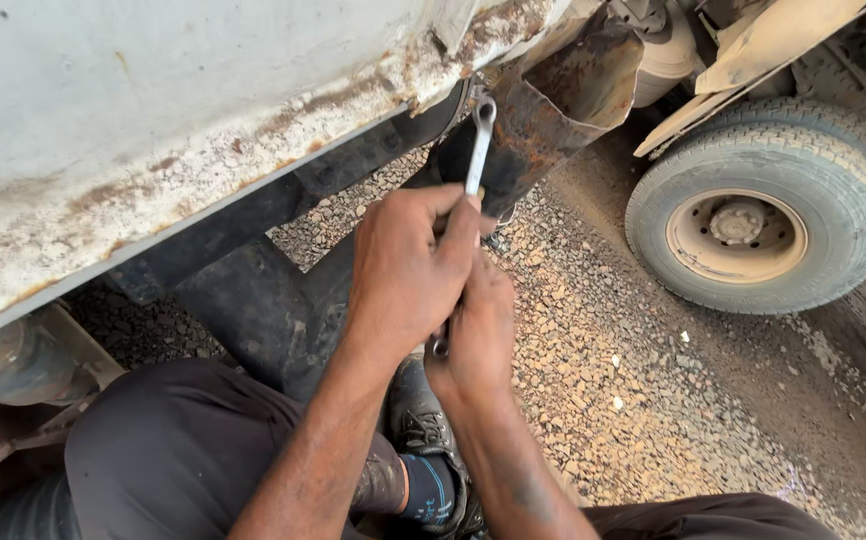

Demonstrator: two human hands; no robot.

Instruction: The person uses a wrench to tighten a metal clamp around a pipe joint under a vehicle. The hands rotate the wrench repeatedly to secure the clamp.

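Both hands [443,300] on wrench [478,150] — gravel [633,380] beyond

- One ring spanner [479,140], silver.
- Two hands: left hand [408,270] and right hand [478,335].
- One truck wheel [765,218].
- One rusted white body panel [153,130].
- One black shoe [423,425].
- One blue sock [431,488].

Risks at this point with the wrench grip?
1. Both hands, left hand and right hand, clamp one slim ring wrench; if its ring end slips off, knuckles would likely hit the rusty torn panel edge.
2. The person crouches on loose gravel; a sudden release may cost balance.
3. The fastener is hidden behind the rusted body edge, so seating cannot be confirmed.
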